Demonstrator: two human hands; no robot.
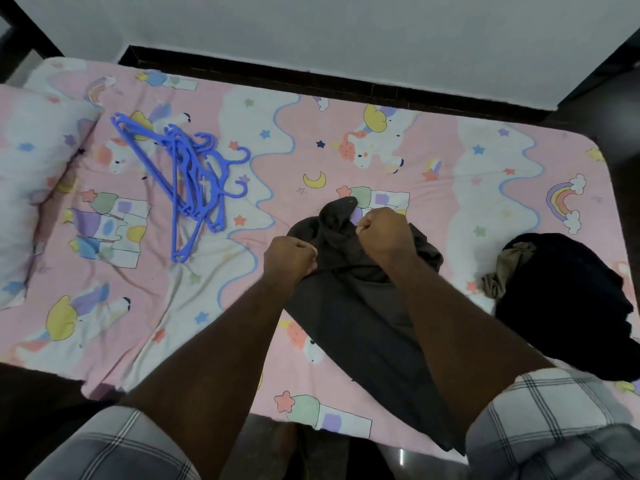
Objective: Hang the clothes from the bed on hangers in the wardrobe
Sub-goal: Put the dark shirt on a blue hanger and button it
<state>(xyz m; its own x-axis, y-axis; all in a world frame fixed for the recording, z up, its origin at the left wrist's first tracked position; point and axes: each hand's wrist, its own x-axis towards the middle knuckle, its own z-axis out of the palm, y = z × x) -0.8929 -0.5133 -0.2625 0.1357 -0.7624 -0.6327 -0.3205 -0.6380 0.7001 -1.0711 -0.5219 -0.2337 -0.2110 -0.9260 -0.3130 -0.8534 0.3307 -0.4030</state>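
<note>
I had both hands on the dark garment (363, 327), spread on the bed (242, 306): left hand (289, 256) and right hand (382, 233) each in a closed grip on its top edge. Next I judged 1 hanger (194, 174), lying farther left, had to be fetched.

Dim, flat indoor light with a cool cast, source not visible; soft weak shadows under the forearms and beside the pillow (31, 188), no glare apart from a small glint on the floor at the bottom edge. Strong wide-angle barrel distortion bends the bed (415, 140) edges and wall line (311, 76), corners fall off dark. Overall soft and compression-smeared; dark garment (363, 323) and black pile (568, 306) lose nearly all fold detail.
</note>
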